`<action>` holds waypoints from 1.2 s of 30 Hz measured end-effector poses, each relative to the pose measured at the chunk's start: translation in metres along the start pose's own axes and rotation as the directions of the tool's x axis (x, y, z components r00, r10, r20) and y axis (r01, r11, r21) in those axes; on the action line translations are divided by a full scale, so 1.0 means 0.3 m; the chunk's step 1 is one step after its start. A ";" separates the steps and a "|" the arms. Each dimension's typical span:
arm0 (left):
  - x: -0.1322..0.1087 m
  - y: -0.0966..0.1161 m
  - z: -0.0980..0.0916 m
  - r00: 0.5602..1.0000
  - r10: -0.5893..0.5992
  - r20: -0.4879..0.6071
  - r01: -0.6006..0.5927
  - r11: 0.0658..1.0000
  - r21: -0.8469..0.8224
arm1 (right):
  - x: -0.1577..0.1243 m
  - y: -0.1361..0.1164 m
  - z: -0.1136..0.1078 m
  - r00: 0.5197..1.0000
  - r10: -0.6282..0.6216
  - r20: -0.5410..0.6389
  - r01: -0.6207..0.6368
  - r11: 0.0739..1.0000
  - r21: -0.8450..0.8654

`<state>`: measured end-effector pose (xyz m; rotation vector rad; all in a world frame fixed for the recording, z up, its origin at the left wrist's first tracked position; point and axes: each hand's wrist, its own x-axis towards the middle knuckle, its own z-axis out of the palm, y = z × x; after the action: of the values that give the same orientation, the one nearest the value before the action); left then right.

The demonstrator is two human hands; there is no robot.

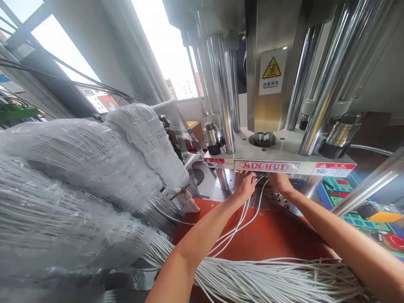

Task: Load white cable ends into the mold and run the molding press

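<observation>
My left hand [244,184] reaches in below the press's white upper plate [252,148], over a metal mould [268,190]. Its fingers are curled and closed at several thin white cables [241,221], which trail from there toward me. My right hand [280,182] is close by on the right, at the same mould, beside another white cable [262,191]. The plate's front edge hides the right fingertips, so their grip does not show. A thick bundle of white cables [252,277] lies across the orange-red work surface [233,248] under my forearms.
Plastic-wrapped cable bundles [78,160] are heaped at the left. Chrome guide columns [221,92] flank a press head with a high-temperature label [270,72]. A control panel [344,195] with a red emergency button [394,241] stands at the right.
</observation>
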<state>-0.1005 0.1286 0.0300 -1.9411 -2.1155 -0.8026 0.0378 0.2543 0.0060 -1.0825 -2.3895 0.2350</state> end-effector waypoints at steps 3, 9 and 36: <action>-0.008 0.031 -0.009 0.997 0.076 0.017 -0.076 0.997 0.011 | -0.031 0.042 -0.026 1.000 -0.018 -0.007 0.018 0.999 0.044; -0.014 0.129 0.023 0.992 0.126 0.030 -0.128 0.983 0.129 | -0.102 0.096 -0.068 0.999 -0.034 0.000 0.033 0.995 0.099; 0.088 0.145 0.094 0.983 -0.182 0.038 0.183 0.982 -0.039 | -0.045 0.132 -0.033 0.997 0.066 -0.048 -0.051 0.965 0.258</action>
<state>-0.0558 0.1660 0.0303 -1.8124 -2.3418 -0.8578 0.0763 0.2702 -0.0045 -1.0239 -2.2057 0.5126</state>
